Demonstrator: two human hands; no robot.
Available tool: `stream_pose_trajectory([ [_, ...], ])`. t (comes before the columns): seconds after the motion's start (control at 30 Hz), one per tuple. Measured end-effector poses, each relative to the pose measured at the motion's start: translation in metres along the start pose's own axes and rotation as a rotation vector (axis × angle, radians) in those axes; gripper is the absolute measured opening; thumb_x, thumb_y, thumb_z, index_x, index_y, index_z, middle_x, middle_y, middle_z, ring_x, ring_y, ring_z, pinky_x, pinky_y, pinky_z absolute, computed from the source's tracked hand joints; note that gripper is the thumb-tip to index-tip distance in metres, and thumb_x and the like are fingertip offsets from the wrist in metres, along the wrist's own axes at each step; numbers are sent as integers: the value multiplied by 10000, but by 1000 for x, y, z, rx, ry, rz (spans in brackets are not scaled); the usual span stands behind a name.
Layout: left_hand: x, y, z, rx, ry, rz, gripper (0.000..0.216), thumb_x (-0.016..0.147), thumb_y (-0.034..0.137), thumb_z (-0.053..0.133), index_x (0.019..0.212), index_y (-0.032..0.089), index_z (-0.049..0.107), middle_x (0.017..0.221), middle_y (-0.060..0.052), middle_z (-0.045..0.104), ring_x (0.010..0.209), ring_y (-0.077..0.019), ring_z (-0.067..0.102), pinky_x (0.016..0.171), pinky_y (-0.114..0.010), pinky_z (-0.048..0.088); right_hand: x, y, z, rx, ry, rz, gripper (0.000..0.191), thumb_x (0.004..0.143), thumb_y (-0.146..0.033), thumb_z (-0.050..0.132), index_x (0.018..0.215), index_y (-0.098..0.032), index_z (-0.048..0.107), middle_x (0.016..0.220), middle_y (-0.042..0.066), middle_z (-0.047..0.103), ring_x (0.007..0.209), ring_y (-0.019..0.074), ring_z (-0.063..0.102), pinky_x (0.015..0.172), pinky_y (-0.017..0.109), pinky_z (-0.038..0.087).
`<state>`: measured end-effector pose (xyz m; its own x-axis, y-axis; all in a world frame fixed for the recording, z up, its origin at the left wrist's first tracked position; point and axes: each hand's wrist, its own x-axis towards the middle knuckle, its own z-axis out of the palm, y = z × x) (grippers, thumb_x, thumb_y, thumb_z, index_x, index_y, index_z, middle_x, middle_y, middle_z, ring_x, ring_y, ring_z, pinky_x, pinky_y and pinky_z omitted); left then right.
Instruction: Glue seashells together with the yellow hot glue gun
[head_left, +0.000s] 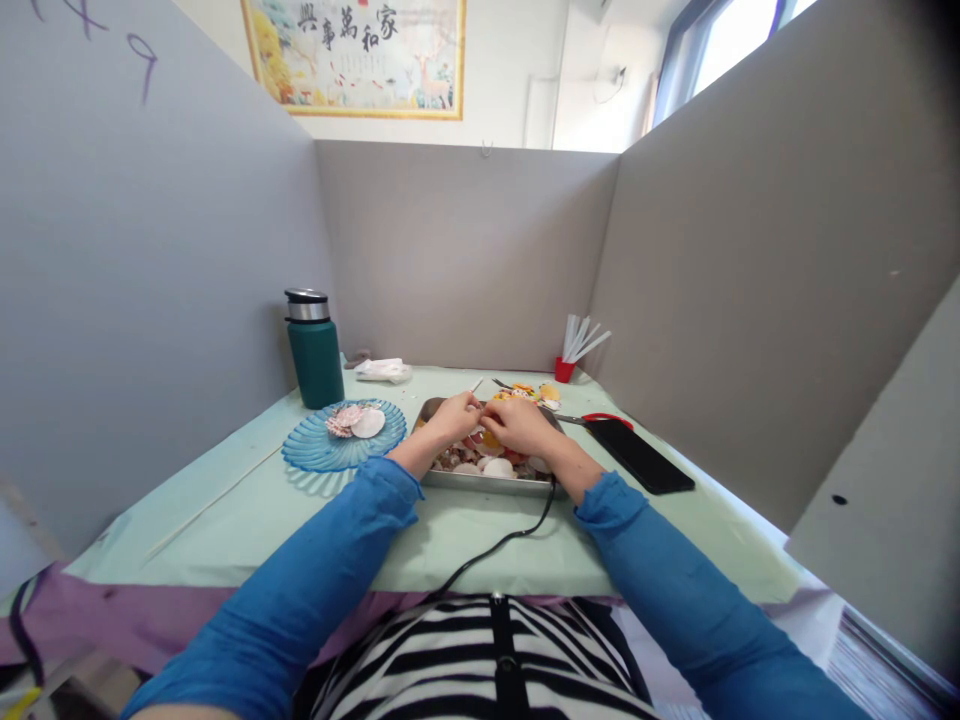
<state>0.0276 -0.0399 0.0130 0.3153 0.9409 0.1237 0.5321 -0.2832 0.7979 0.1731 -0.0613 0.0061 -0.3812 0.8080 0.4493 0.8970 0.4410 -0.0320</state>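
Both of my hands meet over a metal tray [491,483] filled with seashells [498,467]. The fingers of my left hand [454,417] are curled in a pinch near the tray's far side. Beside it, almost touching, my right hand [516,422] is bent the same way. Whatever lies between the fingertips is too small and too covered to make out. To the left, a blue scalloped glass plate [304,450] carries a few shells [367,423], one round and white, others pinkish and ribbed. Beyond the tray lies a pile of small colourful pieces [521,394].
A green bottle [315,360] stands at the left, near a white packet [384,371]. At the right are a black phone [637,455], red-handled scissors [611,418] and a red cup [565,371] of white sticks. A black cable [495,547] crosses the front edge. Grey partitions [465,250] enclose the table.
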Motion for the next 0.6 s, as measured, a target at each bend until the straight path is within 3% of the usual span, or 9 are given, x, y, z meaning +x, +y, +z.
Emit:
stream_pose_trajectory([
  [0.6,-1,1,0,49,-15,-6,172,833,165,456,977,137,545,675,-27,609,438,-118,587,413,-192,456,-1,-4,-5,-1,-43,20,254,873,-279,427,881,-179,661,797,55,690,711,162,572,595,250,304],
])
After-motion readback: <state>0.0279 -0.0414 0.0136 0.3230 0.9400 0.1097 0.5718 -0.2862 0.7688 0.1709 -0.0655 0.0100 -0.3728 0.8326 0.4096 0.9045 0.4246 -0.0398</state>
